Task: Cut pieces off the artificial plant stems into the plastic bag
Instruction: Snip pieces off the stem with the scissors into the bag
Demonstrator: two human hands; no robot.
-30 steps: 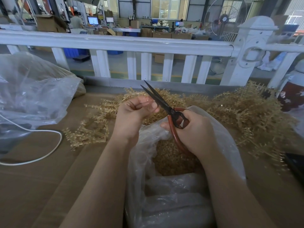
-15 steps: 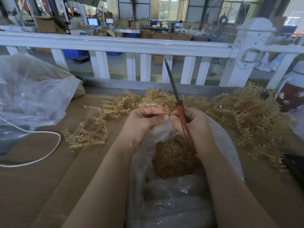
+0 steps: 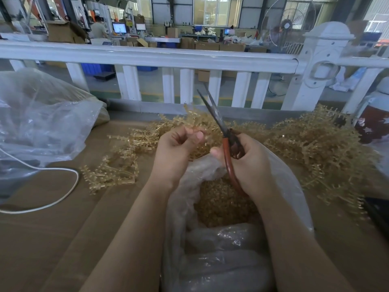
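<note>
- Left hand [image 3: 179, 148] fingers curled, pinching a thin golden plant stem [image 3: 190, 111] that sticks up above the fingertips.
- Right hand [image 3: 250, 165] grips red-handled scissors [image 3: 226, 148]; blades point up and away, slightly parted, just right of the left hand's fingertips.
- Cannot tell whether the blades touch the stem.
- Plastic bag [image 3: 290, 186] sits open right under both hands, on the desk [image 3: 52, 239]; the right hand is over its mouth.
- Cut golden pieces [image 3: 221, 205] piled inside the bag, below the right wrist.
- Big heap of uncut stems [image 3: 311, 148] on the desk to the right of and behind the right hand.
- A few loose stems [image 3: 113, 169] lie left of the left hand.
- Second clear bag [image 3: 42, 123] well left of the left hand; white cable [image 3: 69, 186] loops below it on the desk.
- White railing [image 3: 147, 57] runs beyond the hands, behind the desk.
</note>
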